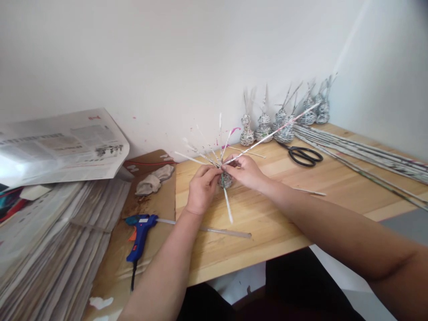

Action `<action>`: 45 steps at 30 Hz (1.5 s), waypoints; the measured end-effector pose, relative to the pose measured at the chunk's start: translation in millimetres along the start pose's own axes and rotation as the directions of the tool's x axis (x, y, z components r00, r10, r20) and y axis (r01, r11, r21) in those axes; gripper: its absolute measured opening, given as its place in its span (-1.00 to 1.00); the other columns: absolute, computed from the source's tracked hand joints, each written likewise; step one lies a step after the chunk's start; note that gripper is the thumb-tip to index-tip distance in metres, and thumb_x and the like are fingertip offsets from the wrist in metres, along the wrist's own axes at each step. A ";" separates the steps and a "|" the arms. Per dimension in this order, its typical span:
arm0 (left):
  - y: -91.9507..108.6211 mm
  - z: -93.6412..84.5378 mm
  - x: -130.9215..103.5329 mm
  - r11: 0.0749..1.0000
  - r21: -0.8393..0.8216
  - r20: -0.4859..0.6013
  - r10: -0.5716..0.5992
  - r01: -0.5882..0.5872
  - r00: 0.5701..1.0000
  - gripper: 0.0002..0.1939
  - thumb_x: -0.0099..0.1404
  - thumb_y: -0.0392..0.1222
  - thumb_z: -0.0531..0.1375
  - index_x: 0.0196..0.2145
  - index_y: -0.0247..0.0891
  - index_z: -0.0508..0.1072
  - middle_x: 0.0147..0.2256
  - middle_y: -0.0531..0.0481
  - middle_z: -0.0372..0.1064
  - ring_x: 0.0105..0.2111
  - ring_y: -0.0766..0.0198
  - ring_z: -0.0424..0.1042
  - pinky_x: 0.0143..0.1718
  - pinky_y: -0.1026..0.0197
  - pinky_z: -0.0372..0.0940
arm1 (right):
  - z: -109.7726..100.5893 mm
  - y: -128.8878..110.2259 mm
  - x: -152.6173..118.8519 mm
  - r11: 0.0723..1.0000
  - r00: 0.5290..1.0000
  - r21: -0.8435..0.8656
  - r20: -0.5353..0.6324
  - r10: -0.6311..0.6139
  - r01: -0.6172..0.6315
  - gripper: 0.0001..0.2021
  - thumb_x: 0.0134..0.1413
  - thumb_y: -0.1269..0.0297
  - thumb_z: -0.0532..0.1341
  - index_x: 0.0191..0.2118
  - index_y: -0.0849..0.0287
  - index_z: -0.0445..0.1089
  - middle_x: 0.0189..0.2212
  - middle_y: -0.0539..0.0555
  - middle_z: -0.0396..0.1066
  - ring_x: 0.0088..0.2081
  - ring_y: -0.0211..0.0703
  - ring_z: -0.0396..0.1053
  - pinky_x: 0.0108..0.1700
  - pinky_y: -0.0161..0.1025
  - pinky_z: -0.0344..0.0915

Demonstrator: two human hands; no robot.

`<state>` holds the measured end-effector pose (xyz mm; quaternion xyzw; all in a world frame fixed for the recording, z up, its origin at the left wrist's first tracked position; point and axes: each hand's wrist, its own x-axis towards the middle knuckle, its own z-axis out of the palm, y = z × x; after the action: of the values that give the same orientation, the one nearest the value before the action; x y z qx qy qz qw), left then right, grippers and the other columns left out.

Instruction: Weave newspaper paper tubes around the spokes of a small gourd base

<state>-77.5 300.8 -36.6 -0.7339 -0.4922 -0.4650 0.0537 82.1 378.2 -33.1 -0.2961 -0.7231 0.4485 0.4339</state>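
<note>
A small woven piece of rolled newspaper (226,180) stands on the wooden table, with several paper rods fanning out from its top. My left hand (204,185) pinches at its upper rim from the left, thumb and fingers pressed together there. On the other side, my right hand (244,170) grips a long paper rod (284,125) close to the same rim; the rod slants up to the right. One short rod (228,206) points toward me. My fingers hide part of the weave.
Several finished-looking woven gourd shapes (264,128) line the wall. Black scissors (305,156) and a bundle of paper rods (361,154) lie to the right. On the left are a blue glue gun (142,236) on cardboard, a crumpled cloth (154,179) and stacked newspapers (76,227). A glue stick (227,232) lies in front.
</note>
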 end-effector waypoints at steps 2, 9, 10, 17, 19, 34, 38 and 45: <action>1.6 -0.6 0.5 0.999 0.022 -0.010 0.027 -0.027 1.000 -0.85 0.35 -0.32 0.17 -0.24 -0.18 0.54 -0.23 -0.04 0.46 -0.21 0.28 0.48 -0.13 0.23 0.39 | 1.0 0.1 -0.8 1.000 1.000 -0.011 -0.003 -0.008 0.008 -0.86 0.06 0.21 0.26 -0.36 0.18 0.42 -0.43 0.04 0.47 -0.35 -0.16 0.43 -0.25 -0.22 0.32; 2.1 0.7 -1.4 0.998 -0.057 -0.029 -0.002 0.001 1.000 -0.83 0.38 -0.34 0.10 -0.22 -0.19 0.49 -0.25 -0.03 0.49 -0.22 0.29 0.49 -0.15 0.27 0.37 | 4.5 1.4 -2.4 0.999 1.000 -0.040 -0.012 -0.014 0.013 -0.89 0.06 0.24 0.26 -0.35 0.17 0.42 -0.44 0.02 0.49 -0.38 -0.19 0.43 -0.29 -0.26 0.31; 0.7 1.6 -2.4 0.998 -0.063 -0.040 -0.024 0.022 0.999 -0.84 0.38 -0.34 0.12 -0.22 -0.19 0.49 -0.27 -0.02 0.50 -0.24 0.29 0.49 -0.16 0.27 0.36 | 4.7 1.4 -2.5 0.999 1.000 -0.042 -0.008 -0.013 0.012 -0.89 0.07 0.24 0.26 -0.35 0.18 0.42 -0.43 0.03 0.49 -0.37 -0.19 0.44 -0.30 -0.27 0.31; -6.2 8.8 -8.6 0.962 -0.150 -0.083 -0.244 0.230 0.966 -0.87 0.39 -0.17 0.14 -0.23 -0.19 0.48 -0.31 -0.02 0.47 -0.32 0.26 0.48 -0.22 0.19 0.39 | 4.3 0.5 -4.7 0.999 0.999 -0.034 0.043 0.006 -0.005 -0.87 0.07 0.24 0.24 -0.32 0.19 0.42 -0.40 0.04 0.48 -0.34 -0.19 0.44 -0.34 -0.30 0.30; -6.4 9.8 -9.2 0.948 -0.178 -0.088 -0.283 0.264 0.955 -0.87 0.39 -0.16 0.14 -0.24 -0.20 0.48 -0.33 -0.02 0.46 -0.35 0.26 0.47 -0.24 0.19 0.39 | 4.3 -0.1 -5.2 1.000 0.999 -0.025 0.049 -0.002 0.003 -0.87 0.06 0.23 0.25 -0.33 0.18 0.41 -0.42 0.02 0.47 -0.35 -0.19 0.43 -0.34 -0.31 0.29; 6.1 5.6 4.0 0.691 -0.558 -0.051 -0.581 0.459 0.812 -0.74 0.28 0.02 0.22 -0.30 -0.22 0.34 -0.42 0.05 0.42 -0.47 0.32 0.48 -0.41 0.27 0.43 | 4.0 -0.6 -4.5 0.999 0.998 0.027 0.041 0.038 -0.039 -0.85 0.01 0.22 0.27 -0.34 0.19 0.42 -0.45 0.01 0.45 -0.39 -0.21 0.38 -0.32 -0.28 0.28; 1.5 3.6 7.8 0.559 -0.643 0.054 -0.648 0.523 0.759 -0.70 0.21 0.04 0.26 -0.28 -0.25 0.37 -0.38 0.02 0.41 -0.45 0.30 0.49 -0.41 0.23 0.45 | 3.4 4.2 -1.8 0.996 0.998 0.071 0.048 0.050 -0.054 -0.83 0.00 0.20 0.28 -0.34 0.20 0.42 -0.49 -0.02 0.41 -0.45 -0.24 0.33 -0.36 -0.28 0.27; -3.7 0.7 8.0 0.632 -0.538 0.153 -0.577 0.558 0.802 -0.75 0.10 -0.12 0.33 -0.30 -0.29 0.47 -0.36 -0.02 0.47 -0.36 0.29 0.45 -0.30 0.25 0.39 | 2.3 2.9 -2.8 0.998 0.997 0.063 0.073 0.014 -0.019 -0.83 0.02 0.19 0.29 -0.34 0.19 0.43 -0.46 0.01 0.44 -0.43 -0.23 0.35 -0.34 -0.28 0.29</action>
<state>-79.3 308.4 -32.4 -0.5161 -0.5385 -0.5929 -0.3035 81.4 376.3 -37.2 -0.2715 -0.7213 0.4853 0.4129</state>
